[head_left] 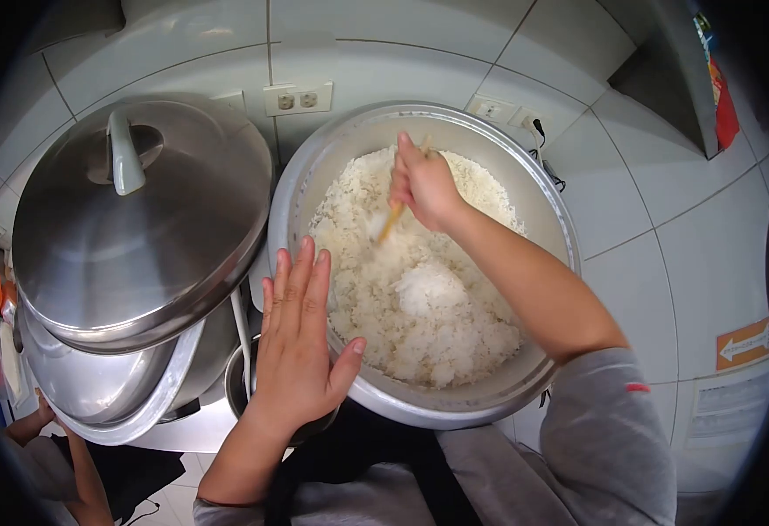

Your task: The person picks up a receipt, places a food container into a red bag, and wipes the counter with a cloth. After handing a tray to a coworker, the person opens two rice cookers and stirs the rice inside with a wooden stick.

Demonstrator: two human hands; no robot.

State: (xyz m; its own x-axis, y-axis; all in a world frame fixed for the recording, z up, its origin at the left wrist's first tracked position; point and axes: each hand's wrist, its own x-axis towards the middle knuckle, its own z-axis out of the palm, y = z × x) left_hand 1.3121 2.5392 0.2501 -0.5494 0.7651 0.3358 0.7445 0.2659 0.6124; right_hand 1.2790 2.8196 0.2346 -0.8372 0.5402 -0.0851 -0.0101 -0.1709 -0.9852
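Note:
A large round metal pot (553,206) holds a deep bed of cooked white rice (481,329), with a paler heap of rice near its middle. My right hand (426,188) reaches over the pot, its fingers wrapped round a wooden rice paddle (391,221). The paddle tilts down to the left, and its lower end is blurred at the rice. My left hand (297,320) is held out flat over the pot's left rim, fingers stretched upward and thumb apart, with nothing in it.
Left of the pot, a big metal lid (183,232) with a grey handle stands above a second metal lid (108,377) and pot. A small pan (235,386) sits below my left hand. Wall sockets (299,100) are behind. Another person's arm (86,473) shows at lower left.

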